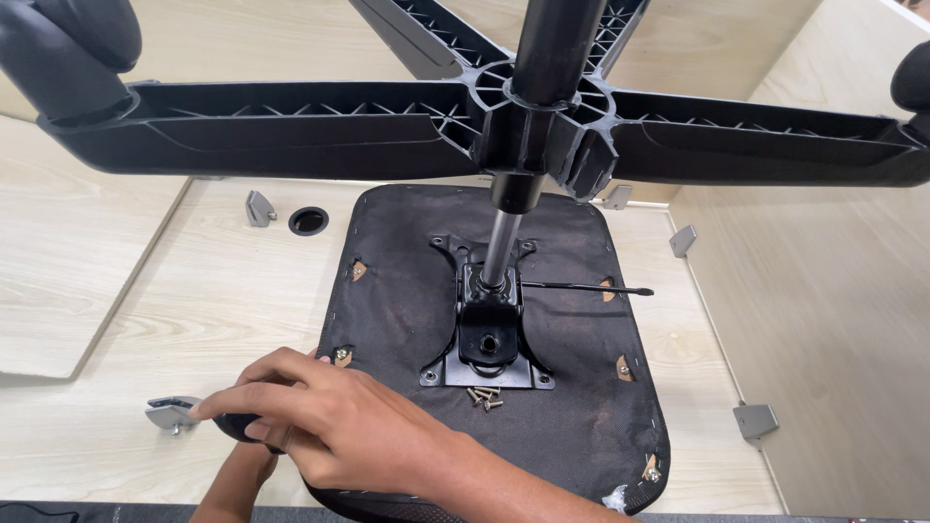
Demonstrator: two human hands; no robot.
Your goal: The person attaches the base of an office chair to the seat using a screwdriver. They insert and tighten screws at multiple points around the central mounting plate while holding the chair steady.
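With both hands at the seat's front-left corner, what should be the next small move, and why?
Probably pick up a loose screw. The screws lie unused by the mounting plate, and a corner hole of the plate looks empty. The right hand rests on the seat edge; the left hand is partly hidden beneath it.

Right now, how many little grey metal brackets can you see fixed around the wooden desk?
5: one beside the round cable hole, one by the fingertips, one behind the chair base, and two along the right panel. Others may be hidden.
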